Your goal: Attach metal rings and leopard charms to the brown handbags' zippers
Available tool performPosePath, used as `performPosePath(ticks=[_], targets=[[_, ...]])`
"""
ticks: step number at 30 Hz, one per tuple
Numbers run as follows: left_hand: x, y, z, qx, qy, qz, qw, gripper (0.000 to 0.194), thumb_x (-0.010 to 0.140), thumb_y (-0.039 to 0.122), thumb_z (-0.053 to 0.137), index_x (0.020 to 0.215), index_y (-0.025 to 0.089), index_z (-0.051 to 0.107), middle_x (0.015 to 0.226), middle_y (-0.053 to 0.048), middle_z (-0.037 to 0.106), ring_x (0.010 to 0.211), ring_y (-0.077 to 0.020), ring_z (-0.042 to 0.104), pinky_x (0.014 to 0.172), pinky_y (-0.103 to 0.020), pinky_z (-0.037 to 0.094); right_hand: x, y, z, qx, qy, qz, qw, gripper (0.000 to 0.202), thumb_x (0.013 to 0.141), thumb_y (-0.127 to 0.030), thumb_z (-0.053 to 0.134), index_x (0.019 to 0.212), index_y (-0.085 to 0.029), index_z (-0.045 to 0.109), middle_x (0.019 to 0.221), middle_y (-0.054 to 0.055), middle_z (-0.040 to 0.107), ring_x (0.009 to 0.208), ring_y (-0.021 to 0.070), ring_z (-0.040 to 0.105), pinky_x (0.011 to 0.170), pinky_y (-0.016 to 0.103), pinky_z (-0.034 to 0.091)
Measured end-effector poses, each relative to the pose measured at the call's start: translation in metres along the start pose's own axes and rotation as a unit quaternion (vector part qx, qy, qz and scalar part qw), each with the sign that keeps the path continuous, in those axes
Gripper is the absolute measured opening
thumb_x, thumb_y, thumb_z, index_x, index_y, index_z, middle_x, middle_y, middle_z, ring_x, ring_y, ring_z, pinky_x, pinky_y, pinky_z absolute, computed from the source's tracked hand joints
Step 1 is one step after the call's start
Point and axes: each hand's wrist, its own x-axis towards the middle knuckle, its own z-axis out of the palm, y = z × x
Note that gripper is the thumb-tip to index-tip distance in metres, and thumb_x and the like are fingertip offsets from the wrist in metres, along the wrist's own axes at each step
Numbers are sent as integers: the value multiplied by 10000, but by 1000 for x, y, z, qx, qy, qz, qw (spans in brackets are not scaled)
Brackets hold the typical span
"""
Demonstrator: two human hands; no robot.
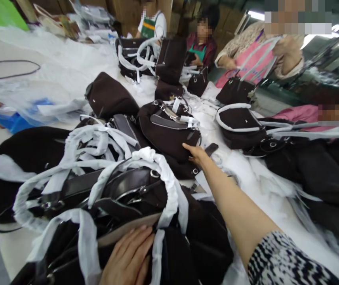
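Note:
My left hand (129, 257) lies flat on a dark brown handbag (128, 231) close in front of me, its fingers stretched out along the tan-edged opening. White wrapping covers this bag's looped handle (169, 186). Farther forward, my right hand (197, 153) reaches to the side of another dark brown handbag (166, 136). One finger points out against that bag, and the other fingers are partly hidden. Metal rings and a dark strap (169, 122) show on its top. Between the two hands, a zipper (132, 192) runs along a bag's dark trim.
More dark bags (110, 95) with wrapped handles cover the table, including one at the right (237, 124). Several co-workers stand around it; one in a pink apron (255, 65) handles a bag. Clear plastic (53, 51) and blue plastic (18, 118) lie at the left.

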Motion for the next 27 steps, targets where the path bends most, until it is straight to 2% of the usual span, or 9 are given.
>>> performPosePath(ticks=[5, 8, 11, 14, 17, 20, 22, 25, 27], targets=[[8, 13, -15, -64, -41, -51, 996, 450, 898, 154, 478, 1340, 211, 538, 1360, -80, 602, 1269, -247, 545, 1095, -433, 438, -51, 8, -25, -43, -13, 17, 999, 229, 821, -258, 714, 1000, -152, 619, 881, 67, 699, 750, 154, 655, 700, 305, 568], [11, 17, -17, -103, -39, -69, 992, 404, 915, 155, 467, 1304, 201, 563, 1348, -98, 602, 1274, -261, 533, 1090, -466, 422, -118, 13, -50, -54, -71, 11, 996, 174, 791, -227, 740, 924, -133, 679, 847, 76, 714, 759, 173, 670, 698, 286, 556], [17, 19, -26, -167, -37, -94, 981, 333, 933, 176, 462, 1229, 205, 611, 1308, -92, 625, 1251, -257, 544, 1084, -482, 417, -203, 28, -78, -80, -149, -16, 985, 218, 769, -296, 753, 924, -146, 719, 880, 75, 729, 815, 200, 675, 717, 292, 552], [21, 19, -59, -271, -25, -135, 953, 282, 957, 215, 446, 1160, 208, 641, 1260, -80, 644, 1203, -220, 576, 1070, -429, 443, -283, 55, -99, -174, -119, -63, 975, 247, 770, -412, 725, 810, -168, 722, 807, 54, 725, 771, 197, 657, 696, 285, 530], [12, 10, -117, -287, 36, -188, 939, 269, 968, 268, 457, 1165, 216, 634, 1241, -63, 638, 1172, -202, 589, 1061, -386, 451, -341, 88, -105, -238, -55, -75, 967, 280, 778, -460, 710, 893, -206, 731, 884, 48, 743, 811, 219, 669, 744, 306, 524], [-22, -7, -171, -146, 147, -256, 944, 303, 946, 319, 508, 1220, 232, 603, 1275, -58, 603, 1210, -236, 551, 1107, -426, 395, -375, 112, -90, -155, -95, -36, 983, 420, 769, -503, 717, 1084, -227, 702, 1062, 68, 739, 999, 263, 676, 875, 340, 529], [-59, -21, -187, -76, 181, -323, 926, 408, 918, 385, 544, 1298, 235, 544, 1336, -82, 551, 1247, -278, 518, 1116, -467, 377, -388, 117, -74, -94, -106, -15, 990, 490, 776, -542, 698, 1147, -223, 679, 1165, 87, 712, 1119, 282, 640, 954, 366, 510], [-119, -41, -173, -135, 102, -439, 883, 673, 846, 498, 608, 1419, 217, 397, 1447, -142, 443, 1285, -338, 485, 1081, -522, 406, -399, 114, -51, -58, -85, 1, 995, 541, 759, -567, 709, 1172, -219, 669, 1231, 97, 687, 1180, 302, 611, 999, 405, 493], [-150, -48, -153, -224, 60, -477, 848, 715, 808, 532, 622, 1385, 164, 412, 1384, -168, 508, 1273, -334, 507, 1074, -527, 412, -403, 110, -40, -39, -89, 16, 995, 601, 714, -533, 767, 1215, -226, 643, 1224, 95, 693, 1153, 308, 631, 984, 421, 507]])
